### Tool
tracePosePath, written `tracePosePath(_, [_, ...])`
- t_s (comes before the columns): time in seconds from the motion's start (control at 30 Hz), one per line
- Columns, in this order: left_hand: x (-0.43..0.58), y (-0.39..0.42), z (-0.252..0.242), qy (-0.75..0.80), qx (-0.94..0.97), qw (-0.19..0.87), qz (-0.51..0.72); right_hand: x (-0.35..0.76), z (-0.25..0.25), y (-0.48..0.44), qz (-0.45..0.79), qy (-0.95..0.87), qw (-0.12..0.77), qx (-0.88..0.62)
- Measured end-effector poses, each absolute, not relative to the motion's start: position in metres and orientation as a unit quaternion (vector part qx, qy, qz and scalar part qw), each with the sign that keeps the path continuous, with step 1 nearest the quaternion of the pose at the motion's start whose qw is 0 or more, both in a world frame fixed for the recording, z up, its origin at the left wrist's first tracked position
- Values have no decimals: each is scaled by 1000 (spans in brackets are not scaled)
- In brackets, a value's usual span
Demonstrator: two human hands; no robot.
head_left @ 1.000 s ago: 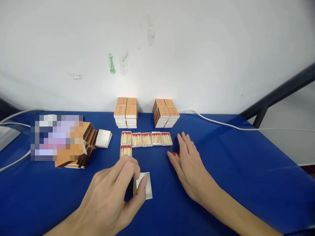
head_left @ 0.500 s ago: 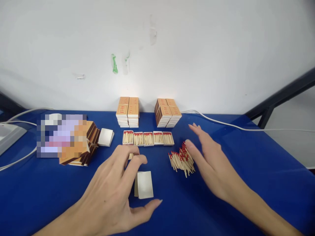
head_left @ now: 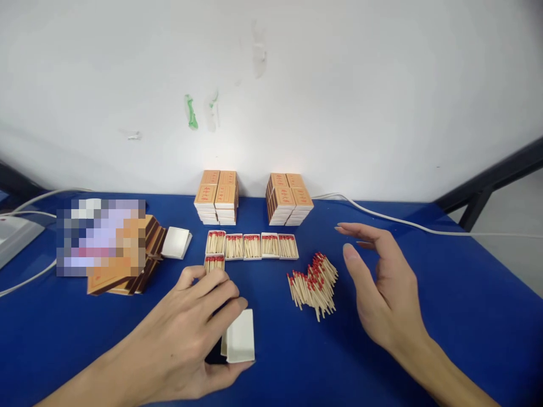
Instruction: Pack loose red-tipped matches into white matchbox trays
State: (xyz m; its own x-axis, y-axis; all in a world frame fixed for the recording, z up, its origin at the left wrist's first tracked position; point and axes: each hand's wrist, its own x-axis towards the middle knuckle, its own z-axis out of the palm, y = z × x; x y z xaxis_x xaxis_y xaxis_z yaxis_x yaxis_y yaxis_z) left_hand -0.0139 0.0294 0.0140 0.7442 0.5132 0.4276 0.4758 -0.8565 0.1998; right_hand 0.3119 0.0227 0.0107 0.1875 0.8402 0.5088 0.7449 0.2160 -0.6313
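My left hand [head_left: 193,333] is closed round an empty white matchbox tray [head_left: 241,336], the thumb at its near edge and a fingertip at its far edge. Another white piece shows partly beneath that tray. Just beyond my left fingers lies a tray filled with matches [head_left: 214,263], partly covered by the hand. My right hand [head_left: 388,288] hovers with thumb and fingers apart, holding nothing, to the right of a loose pile of red-headed matches [head_left: 316,285]. Several match-filled trays [head_left: 251,247] stand in a row behind.
Two stacks of orange matchboxes, a left one [head_left: 216,198] and a right one [head_left: 289,199], stand near the wall. At the left, brown-and-orange matchbox sleeves [head_left: 148,243] lie heaped beside more white trays [head_left: 175,243]. A white cable [head_left: 382,216] runs along the back right.
My left thumb and fingers have closed in on the white tray, which sits slightly nearer and further left in view. My right hand has moved right, away from the match pile.
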Motion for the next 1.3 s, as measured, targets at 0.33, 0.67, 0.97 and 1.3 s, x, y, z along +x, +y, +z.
tracePosePath(0.33, [-13, 32, 18, 256, 934, 67, 241, 310, 9, 19, 21, -647, 455, -611])
tracePosePath(0.67, [-15, 31, 17, 248, 938, 52, 235, 314, 7, 21, 30, -640, 453, -619])
tracePosePath(0.97, [-10, 28, 18, 238, 936, 44, 256, 318, 6, 24, 39, -638, 449, -624])
tracePosePath(1.3, [-7, 27, 22, 234, 933, 17, 272, 319, 12, 19, 20, -646, 460, -608])
